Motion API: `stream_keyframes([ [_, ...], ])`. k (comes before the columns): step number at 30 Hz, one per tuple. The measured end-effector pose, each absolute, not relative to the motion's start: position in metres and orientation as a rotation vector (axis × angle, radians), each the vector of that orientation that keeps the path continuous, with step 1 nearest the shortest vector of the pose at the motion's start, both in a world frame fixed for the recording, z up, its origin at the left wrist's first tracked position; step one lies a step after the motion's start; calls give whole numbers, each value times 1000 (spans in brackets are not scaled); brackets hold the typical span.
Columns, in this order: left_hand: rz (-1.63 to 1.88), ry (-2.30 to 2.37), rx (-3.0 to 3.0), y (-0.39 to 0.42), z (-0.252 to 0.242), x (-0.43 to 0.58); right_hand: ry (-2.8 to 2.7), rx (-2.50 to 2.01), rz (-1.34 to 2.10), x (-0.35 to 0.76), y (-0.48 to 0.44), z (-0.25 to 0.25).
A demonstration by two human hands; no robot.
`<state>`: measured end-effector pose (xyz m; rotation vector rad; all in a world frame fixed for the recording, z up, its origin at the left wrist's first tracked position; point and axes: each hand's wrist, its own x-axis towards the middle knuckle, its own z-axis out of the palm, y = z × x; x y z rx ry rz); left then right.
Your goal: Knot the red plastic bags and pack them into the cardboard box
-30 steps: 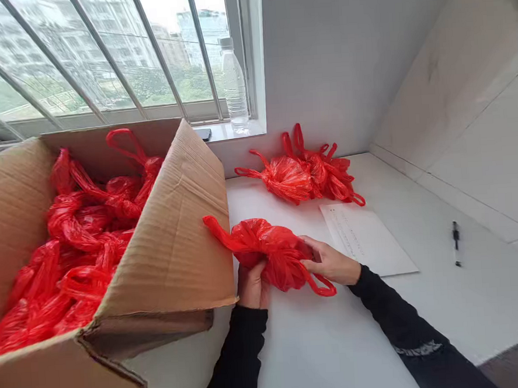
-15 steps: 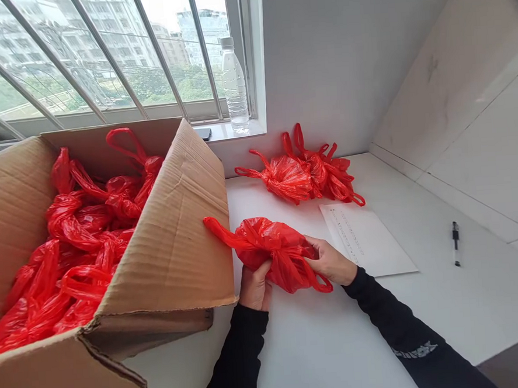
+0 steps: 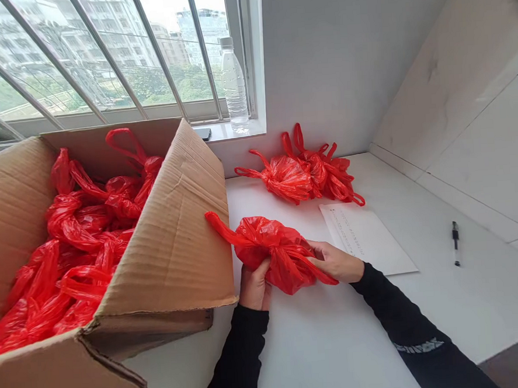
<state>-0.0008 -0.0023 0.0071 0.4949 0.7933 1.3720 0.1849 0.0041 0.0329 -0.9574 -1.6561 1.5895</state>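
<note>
A knotted red plastic bag (image 3: 284, 251) is held between my two hands above the white tabletop (image 3: 320, 336), just right of the cardboard box. My left hand (image 3: 255, 288) grips it from the lower left, thumb on top and fingers tucked under. On the right side, my right hand (image 3: 335, 261) has closed on the bag near one of its handles. The other handle sticks out to the upper left, close to the box flap. What lies inside the bag is hidden.
The open cardboard box (image 3: 178, 240) on the left holds many red bags (image 3: 81, 228). More tied red bags (image 3: 301, 171) rest by the wall. A printed paper sheet (image 3: 376, 242) and a pen (image 3: 455, 243) lie right. A water bottle (image 3: 234, 87) stands on the windowsill.
My right hand has shifted slightly to the right, and the handle beside it now stretches straighter. My left hand stays nearly in place.
</note>
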Motion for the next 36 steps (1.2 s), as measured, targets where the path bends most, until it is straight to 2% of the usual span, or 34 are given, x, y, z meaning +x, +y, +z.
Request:
stream_keyframes([
  [9, 1363, 782, 426, -1, 7, 0, -1523, -972, 1503, 178, 6, 25],
  [17, 1376, 772, 442, -2, 11, -1, -1557, -930, 1612, 184, 6, 29],
  [32, 1347, 772, 501, -3, 12, 1, -1604, -1156, 1383, 181, 4, 20],
  [36, 1383, 776, 484, -1, 12, 1, -1604, -1106, 1455, 188, 6, 27],
])
